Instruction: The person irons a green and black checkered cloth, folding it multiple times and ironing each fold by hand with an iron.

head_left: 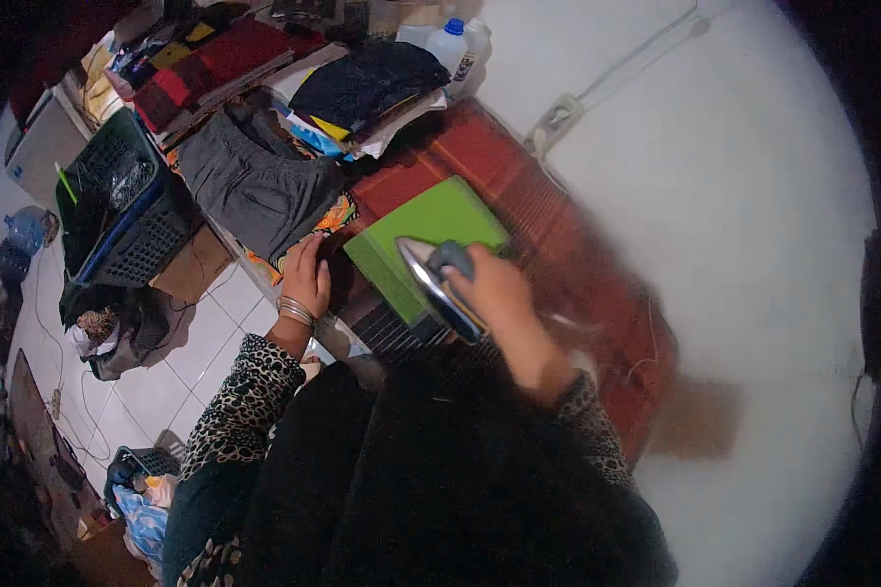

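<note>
A folded green cloth (pixel 382 256) lies on a red-brown checked cloth (pixel 548 235) that covers the work surface. On top of the green cloth rests a clothes iron (pixel 423 269) with a silver plate edge and a dark handle. My right hand (pixel 494 292) is closed around that handle. To the left, my left hand (pixel 305 279), with bangles at the wrist, lies at the edge of the surface, its fingers stretched out. Its fingertips are beside a patterned orange cloth and the hem of grey shorts (pixel 255 181).
Beyond the green cloth is a stack of folded clothes with a black garment (pixel 372 83) on top. Bottles (pixel 447 47) stand against the wall. A power strip (pixel 558 119) with a cable sits at the right. Left are a dark basket (pixel 147 235) and, below, another laundry basket (pixel 152 460).
</note>
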The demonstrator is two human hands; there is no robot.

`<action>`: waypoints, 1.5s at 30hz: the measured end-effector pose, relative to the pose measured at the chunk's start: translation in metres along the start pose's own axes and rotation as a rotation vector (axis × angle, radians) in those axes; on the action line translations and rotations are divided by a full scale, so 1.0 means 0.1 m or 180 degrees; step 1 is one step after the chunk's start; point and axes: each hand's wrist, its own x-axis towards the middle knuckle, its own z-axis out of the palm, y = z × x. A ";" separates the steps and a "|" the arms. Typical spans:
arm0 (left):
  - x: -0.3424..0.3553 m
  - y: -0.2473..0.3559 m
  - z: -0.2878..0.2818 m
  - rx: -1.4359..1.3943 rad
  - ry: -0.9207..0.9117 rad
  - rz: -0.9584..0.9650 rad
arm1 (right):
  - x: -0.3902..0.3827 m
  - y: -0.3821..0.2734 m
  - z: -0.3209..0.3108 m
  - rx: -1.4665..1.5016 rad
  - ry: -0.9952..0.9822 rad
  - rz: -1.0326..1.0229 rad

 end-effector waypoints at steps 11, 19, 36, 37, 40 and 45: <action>0.02 -0.05 0.05 -0.0199 0.0344 -0.0091 | 0.72 -0.65 0.41 -0.0044 0.0413 -0.0463; 0.02 0.03 0.02 -0.0002 0.0130 -0.0038 | 0.28 -0.20 0.27 -0.0525 0.0101 -0.0439; 0.08 0.23 -0.02 0.0798 -0.0710 -0.0094 | 0.74 0.53 -0.18 -0.0350 0.0550 0.0634; 0.10 0.26 -0.02 0.0692 -0.0793 -0.0225 | 0.64 0.64 -0.23 -0.0363 0.0463 0.0712; 0.32 0.44 0.01 0.0660 -0.1275 -0.0591 | 0.37 1.14 -0.33 0.0000 0.0725 0.0772; 0.86 0.71 0.11 0.1124 -0.2680 -0.1153 | 0.13 2.14 -0.34 -0.0491 0.0967 0.1093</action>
